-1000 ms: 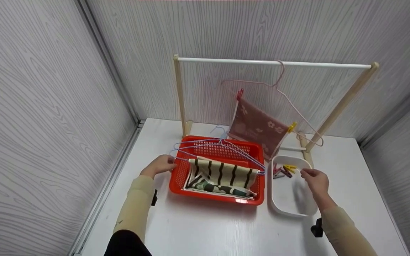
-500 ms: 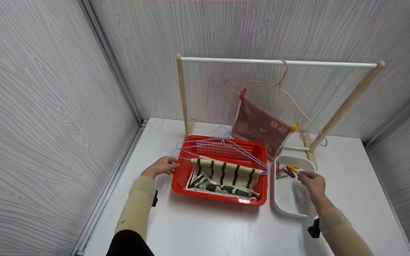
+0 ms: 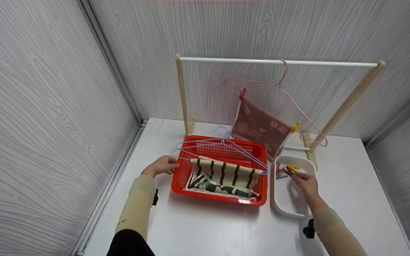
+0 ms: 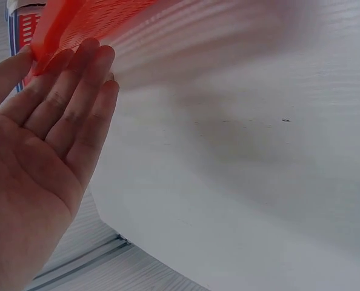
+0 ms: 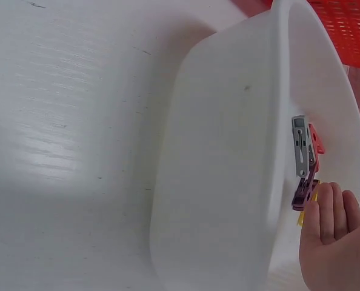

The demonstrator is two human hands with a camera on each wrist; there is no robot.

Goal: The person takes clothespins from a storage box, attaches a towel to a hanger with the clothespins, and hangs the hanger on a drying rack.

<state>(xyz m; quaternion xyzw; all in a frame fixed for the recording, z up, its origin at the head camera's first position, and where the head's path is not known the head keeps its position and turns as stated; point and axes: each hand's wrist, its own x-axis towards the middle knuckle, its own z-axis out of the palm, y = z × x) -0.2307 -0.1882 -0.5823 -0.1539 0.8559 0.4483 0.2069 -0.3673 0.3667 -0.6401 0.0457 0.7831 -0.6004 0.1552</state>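
My left hand (image 3: 160,165) is at the left rim of a red plastic basket (image 3: 179,177). Its fingers are fairly straight, the thumb beside the rim in the left wrist view. In the basket lie a striped cloth (image 3: 222,173), draped on blue hangers (image 3: 242,152), and a camouflage-patterned cloth (image 3: 208,186). Reaching into a white tub (image 3: 279,204), my right hand (image 3: 307,185) has its fingertips right at a dark purple clothespin (image 5: 304,195), thumb apart from the straight fingers. Grey (image 5: 300,145), red (image 5: 316,139) and yellow clothespins (image 3: 293,167) lie beside it.
Behind the basket stands a rack with a white rail (image 3: 226,60) and wooden posts (image 3: 182,96). From the rail hangs a pink hanger (image 3: 299,110) with a pink flowered cloth (image 3: 258,124), held by a red (image 3: 242,94) and a yellow clip (image 3: 295,127). Walls enclose the back and sides.
My right hand has moved left and deeper into the tub, down to the dark purple clothespin. The left hand stays at the basket rim.
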